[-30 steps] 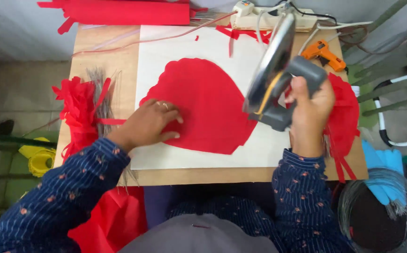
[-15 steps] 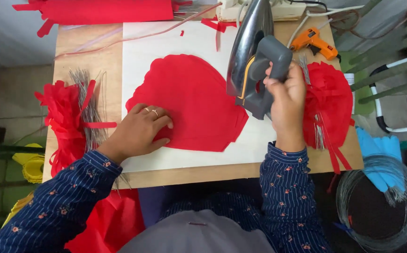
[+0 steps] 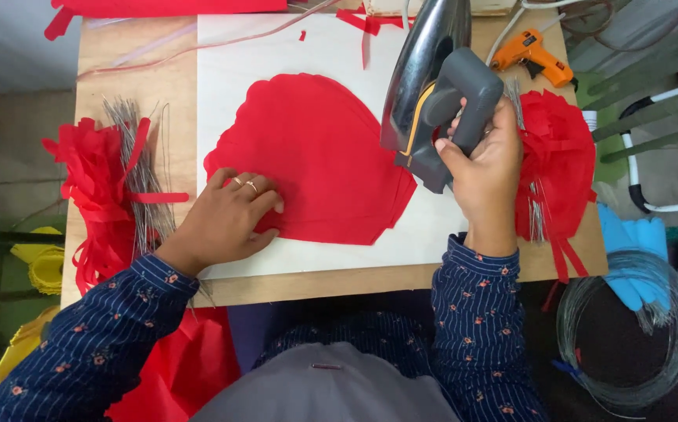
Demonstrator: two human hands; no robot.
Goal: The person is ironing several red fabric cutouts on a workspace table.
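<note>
Paper (image 3: 319, 156), red and fan-shaped, lies on the white board (image 3: 292, 47), left hand (image 3: 230, 215) flat on its near edge, fingers spread. Right hand (image 3: 483, 160) grips the iron (image 3: 433, 86), lifted and tilted. Likely mid-pressing; lowering it needs those fingers clear.

The paper petal sheet (image 3: 319, 156) was bright red, lying on a white board (image 3: 276, 47) over a pale tan wooden worktop (image 3: 120, 70). The iron (image 3: 437, 86) had a grey handle, a shiny silver soleplate and a yellow stripe. The glue gun (image 3: 533, 55) was orange. The sleeves (image 3: 479, 328) were navy with thin white stripes and small reddish flowers. The wire bundle (image 3: 140, 172) was silver-grey.
</note>
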